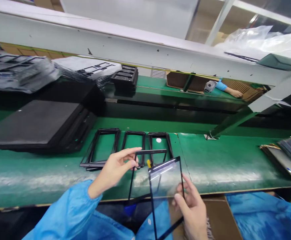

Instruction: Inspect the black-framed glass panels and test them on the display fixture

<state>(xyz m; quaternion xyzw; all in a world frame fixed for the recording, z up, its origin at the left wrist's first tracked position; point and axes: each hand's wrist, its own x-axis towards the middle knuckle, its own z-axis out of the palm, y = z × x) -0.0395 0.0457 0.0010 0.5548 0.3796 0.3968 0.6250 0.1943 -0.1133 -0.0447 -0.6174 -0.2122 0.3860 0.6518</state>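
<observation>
My left hand (117, 168) pinches the upper left corner of a thin black rectangular frame (152, 151), held tilted over the bench's front edge. In my right hand (194, 208) is a clear glass panel with a black border (164, 186), gripped by its right side between thumb and fingers. The panel is nearer to me and overlaps the frame's right side; whether the two touch I cannot tell. Behind them, on the green bench, lie three piles of similar black frames: a left pile (95, 164), a middle pile (135, 133) and a right pile (157, 134).
Large black trays (33, 123) are stacked at left. Bagged parts (18, 71) and small black bins (125, 76) stand beyond. A metal post (232, 121) rises at right, near stacked flat panels (285, 160). Across the bench is another person's hand (234, 92).
</observation>
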